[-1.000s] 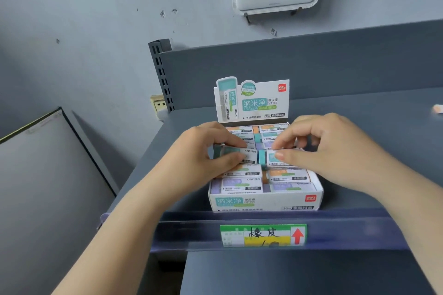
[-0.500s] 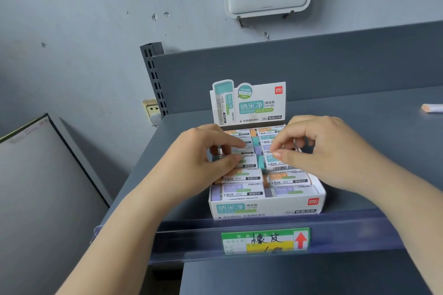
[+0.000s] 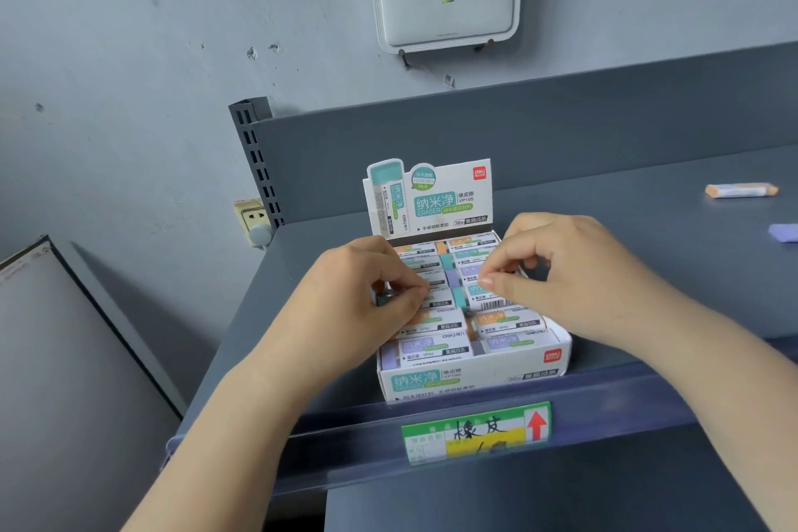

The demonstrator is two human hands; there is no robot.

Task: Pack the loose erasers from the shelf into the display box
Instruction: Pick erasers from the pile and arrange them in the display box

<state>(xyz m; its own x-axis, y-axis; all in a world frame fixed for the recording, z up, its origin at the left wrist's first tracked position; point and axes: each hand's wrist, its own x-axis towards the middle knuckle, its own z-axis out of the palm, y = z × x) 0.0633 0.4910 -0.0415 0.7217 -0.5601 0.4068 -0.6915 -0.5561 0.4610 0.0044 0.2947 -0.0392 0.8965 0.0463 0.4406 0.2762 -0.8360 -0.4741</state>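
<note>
Now both hands work over the middle rows of the display box (image 3: 475, 376), which sits at the front edge of a grey shelf (image 3: 647, 238), at the centre of the view. The left hand (image 3: 354, 307) pinches a teal eraser (image 3: 384, 297) between thumb and curled fingers at the box's left wall, at about 9 o'clock from the box's middle. The right hand (image 3: 574, 272) has its thumb and fingertips drawn together over the right column, at about 3 o'clock; whether it grasps an eraser or only nudges one cannot be told.

Compared with a second ago, the teal eraser under the left hand shows far less of itself and lies lower and closer to the box wall, so it appears to be nearly seated in its row. The right hand has shifted only slightly.

The box looks close to full, with two columns of wrapped erasers lying label up. Two loose pieces remain on the shelf well apart from the box, toward 2 o'clock: an orange eraser (image 3: 740, 190) and, nearer the right edge of the view, a purple eraser (image 3: 783, 232) only partly in view. Judging by these, the packing is not yet finished. A price label (image 3: 475, 432) is clipped to the shelf front below the box.
</note>
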